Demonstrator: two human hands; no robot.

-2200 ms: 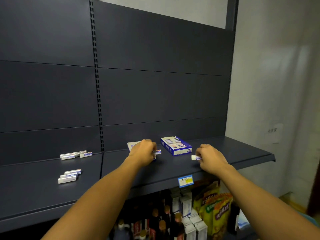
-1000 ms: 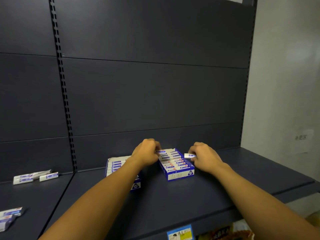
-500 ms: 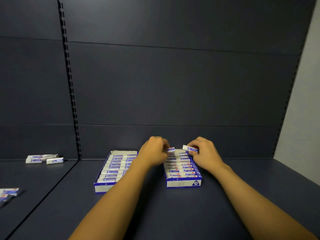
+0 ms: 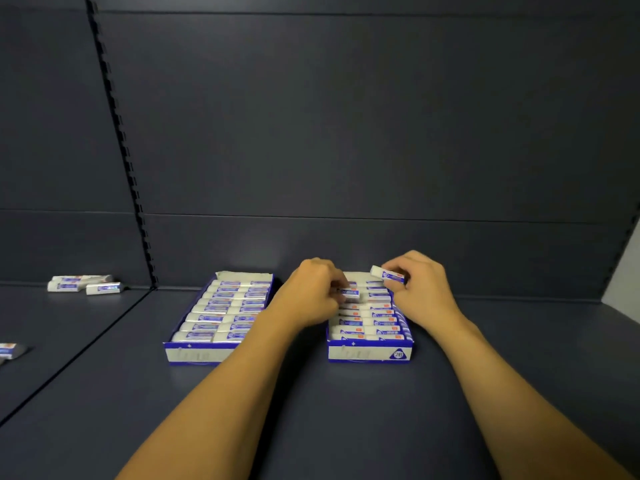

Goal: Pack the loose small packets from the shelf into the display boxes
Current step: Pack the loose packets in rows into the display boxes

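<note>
Packets first: the small white-and-blue paper packets are mostly boxed already, so this looks pretty far along to me. Closest in on the dark grey metal shelf (image 4: 346, 410), both forearms reach forward to two blue-and-white cardboard display boxes sitting side by side. The left display box (image 4: 194, 353) looks full, rows packed front to back, nobody touching it. The right display box (image 4: 369, 353) is nearly full too, and that's where the action is. The left hand (image 4: 311, 296) has its fingers curled down over the back rows, pinching one packet (image 4: 349, 292) right at the box, seemingly slotting it in. The right hand (image 4: 420, 292) pinches another packet (image 4: 388, 274) between thumb and fingertips, held just above the back edge, so that one isn't in yet. Further off on the left shelf section, a little pile of loose packets (image 4: 83, 285) lies against the back panel, and one or two more (image 4: 8, 349) poke in at the frame edge. Those are what's left, I'd guess.
</note>
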